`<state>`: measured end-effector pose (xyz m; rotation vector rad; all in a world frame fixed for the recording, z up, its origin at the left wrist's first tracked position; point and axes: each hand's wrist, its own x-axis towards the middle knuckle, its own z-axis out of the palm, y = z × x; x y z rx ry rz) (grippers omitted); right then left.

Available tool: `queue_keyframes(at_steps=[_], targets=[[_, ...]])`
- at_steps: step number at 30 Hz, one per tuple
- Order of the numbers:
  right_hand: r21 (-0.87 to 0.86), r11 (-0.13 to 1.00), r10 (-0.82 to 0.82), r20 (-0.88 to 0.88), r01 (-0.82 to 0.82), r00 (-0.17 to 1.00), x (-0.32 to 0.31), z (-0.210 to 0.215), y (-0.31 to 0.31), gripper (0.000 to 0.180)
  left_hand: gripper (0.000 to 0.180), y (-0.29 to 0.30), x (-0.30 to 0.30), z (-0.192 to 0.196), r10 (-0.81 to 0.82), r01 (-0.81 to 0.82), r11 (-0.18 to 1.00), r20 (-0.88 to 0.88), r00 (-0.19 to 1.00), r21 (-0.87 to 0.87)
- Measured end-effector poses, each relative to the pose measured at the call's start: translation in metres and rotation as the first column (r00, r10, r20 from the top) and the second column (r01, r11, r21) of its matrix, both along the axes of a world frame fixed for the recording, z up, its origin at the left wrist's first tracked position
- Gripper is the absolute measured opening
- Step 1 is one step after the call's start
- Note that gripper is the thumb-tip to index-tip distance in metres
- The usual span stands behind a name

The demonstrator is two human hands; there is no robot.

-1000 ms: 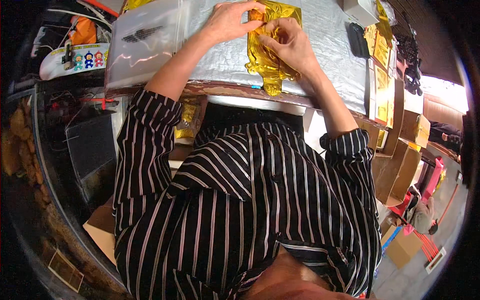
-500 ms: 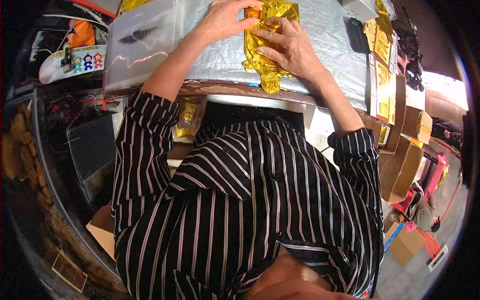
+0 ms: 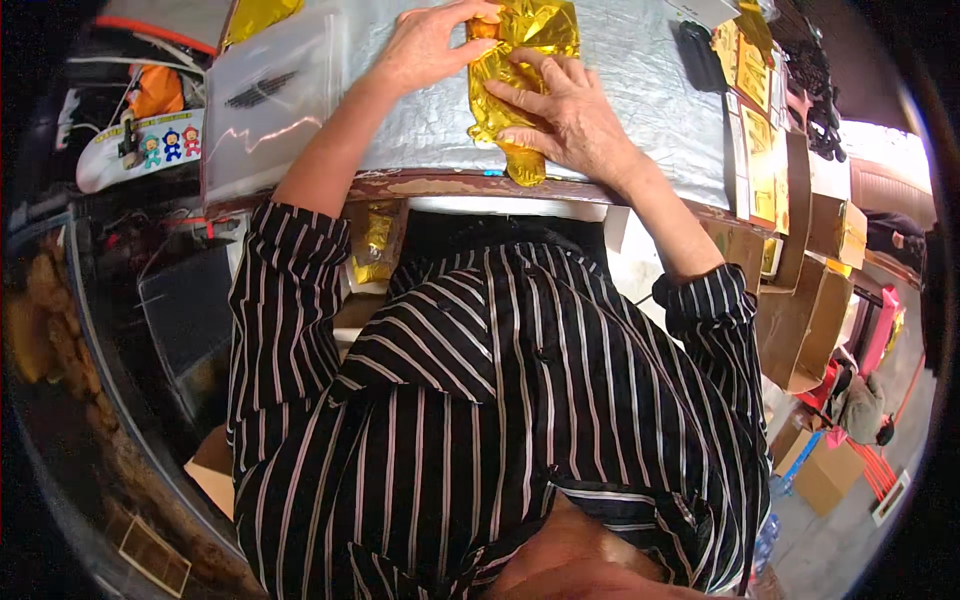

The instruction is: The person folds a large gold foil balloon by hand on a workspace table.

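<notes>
A crinkled gold foil piece (image 3: 545, 30), like a flat foil balloon, lies on the silvery table cover. Its narrow lower tab (image 3: 524, 167) reaches past the table's front edge. At the upper left side of the foil, my left hand (image 3: 425, 48) touches it with thumb and index finger apart; an orange patch shows between them. My right hand (image 3: 575, 115) lies over the foil's right half, fingers spread and pressing down on it. Part of the foil is hidden under that hand.
A clear plastic box (image 3: 265, 100) stands on the table to the left. A black pouch (image 3: 700, 55) lies at the far right, near gold-printed packs (image 3: 760, 165). Cardboard boxes (image 3: 810, 330) stand beyond the table's right end. A silvery cover (image 3: 660, 100) spans the tabletop.
The view has shifted slightly, so foil and hands sit a little further left and higher. Both hands stay on the foil in much the same pose, the right one slightly lower along it.
</notes>
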<state>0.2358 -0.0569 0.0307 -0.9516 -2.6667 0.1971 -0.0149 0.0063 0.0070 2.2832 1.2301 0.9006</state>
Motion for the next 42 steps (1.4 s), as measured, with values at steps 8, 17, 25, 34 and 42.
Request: queue_keyframes(at_steps=[8,17,25,34,42], targets=[[0.057,0.998,-0.006,-0.051,0.009,0.999,0.000,-0.007,-0.002,0.056,0.053,0.002,0.000,-0.009,-0.009,0.010,0.997,-0.015,1.000,0.071],[-0.076,0.996,0.024,-0.232,-0.042,0.973,0.011,-0.008,0.003,0.055,0.060,-0.006,-0.002,-0.005,-0.014,0.052,0.983,-0.208,0.978,0.178],[0.114,0.958,-0.272,0.066,0.264,0.960,0.047,-0.025,0.025,0.062,0.053,-0.004,-0.003,-0.010,-0.009,0.069,0.971,-0.257,0.966,0.228],[0.166,0.951,-0.284,0.151,0.259,0.947,0.053,-0.025,0.030,0.059,0.050,-0.004,-0.004,-0.011,-0.026,0.062,0.977,-0.178,0.984,0.203],[0.125,0.973,-0.205,0.099,0.192,0.974,0.068,-0.024,0.041,0.054,0.051,-0.002,-0.006,-0.014,-0.045,0.082,0.971,-0.167,0.985,0.223]])
